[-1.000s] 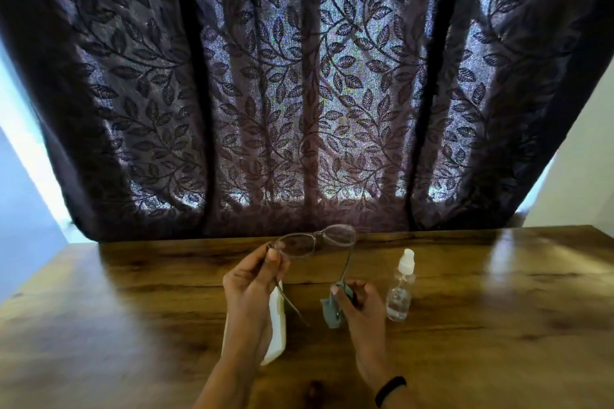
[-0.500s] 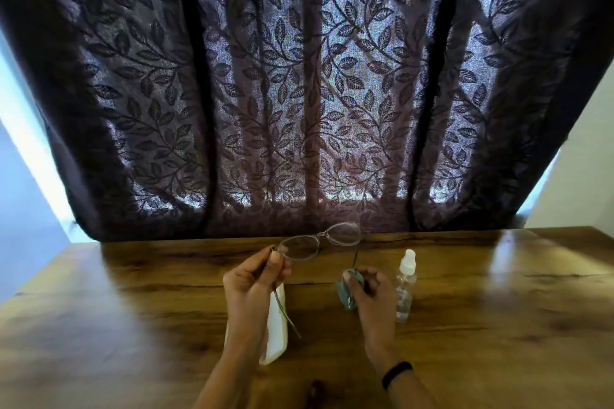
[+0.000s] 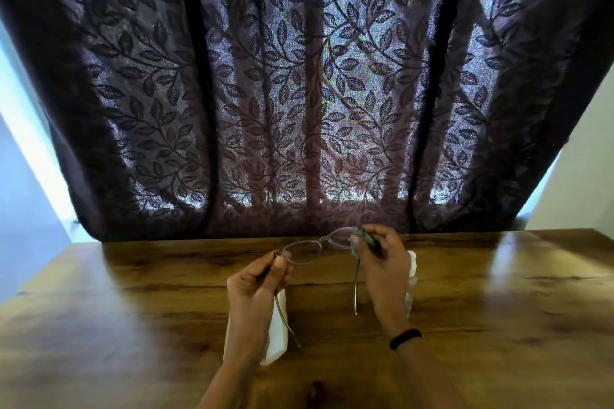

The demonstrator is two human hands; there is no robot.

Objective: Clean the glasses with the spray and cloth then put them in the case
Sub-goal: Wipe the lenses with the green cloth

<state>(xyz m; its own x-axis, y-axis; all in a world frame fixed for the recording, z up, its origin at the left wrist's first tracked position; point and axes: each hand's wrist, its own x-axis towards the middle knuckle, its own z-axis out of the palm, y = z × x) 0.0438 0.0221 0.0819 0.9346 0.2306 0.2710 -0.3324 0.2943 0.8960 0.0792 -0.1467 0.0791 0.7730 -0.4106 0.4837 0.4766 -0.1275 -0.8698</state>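
Note:
Thin-framed glasses (image 3: 307, 251) are held up above the wooden table (image 3: 498, 309), temples unfolded and pointing toward me. My left hand (image 3: 257, 289) pinches the frame at the left lens's outer corner. My right hand (image 3: 382, 266) pinches a small grey-green cloth (image 3: 360, 244) around the right lens. The white case (image 3: 277, 332) lies on the table under my left hand, mostly hidden by it. The clear spray bottle (image 3: 411, 271) with a white cap stands behind my right hand, only partly visible.
A dark leaf-patterned curtain (image 3: 299, 93) hangs along the table's far edge. A black band sits on my right wrist (image 3: 405, 338). Bare wooden tabletop stretches to the left and right of my hands.
My right hand rose from the table with the cloth and closed it on the right lens. It now covers most of the spray bottle. The left hand keeps its hold on the frame.

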